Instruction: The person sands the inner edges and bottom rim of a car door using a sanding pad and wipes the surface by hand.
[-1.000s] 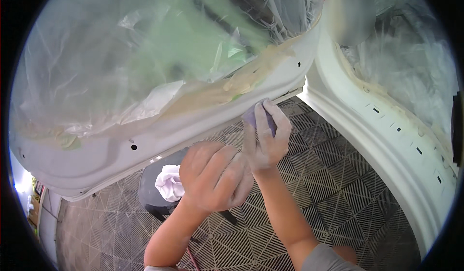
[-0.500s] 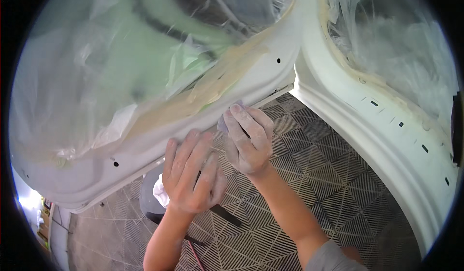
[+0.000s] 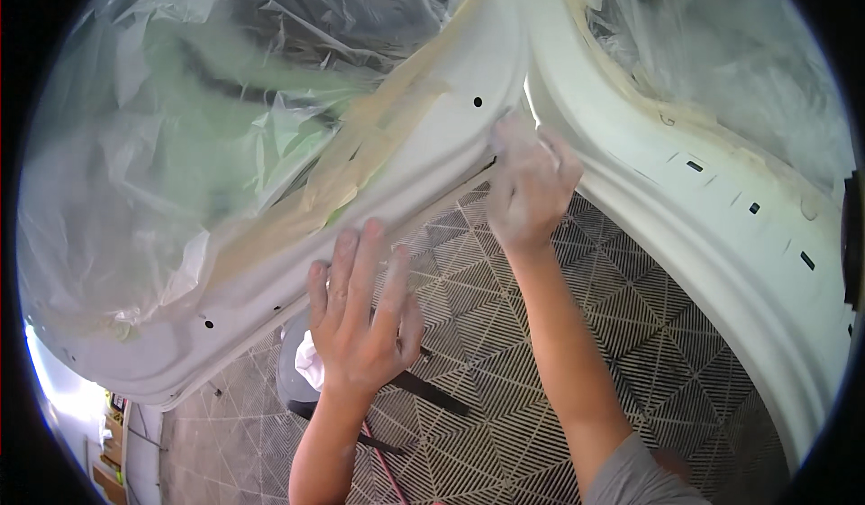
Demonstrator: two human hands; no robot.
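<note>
White door [image 3: 441, 145]; left hand [image 3: 359, 338], fingers wide, empty; right hand [image 3: 532, 188] curled, too blurry to tell what's inside; slipping could bump its knuckles on the frame [image 3: 667, 181]

White door [image 3: 444, 141], tan tape [image 3: 317, 206], dark floor [image 3: 487, 325] with pale stripes

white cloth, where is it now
The white cloth is below left of centre in the head view, on the grey stool, partly behind the left hand.
</note>
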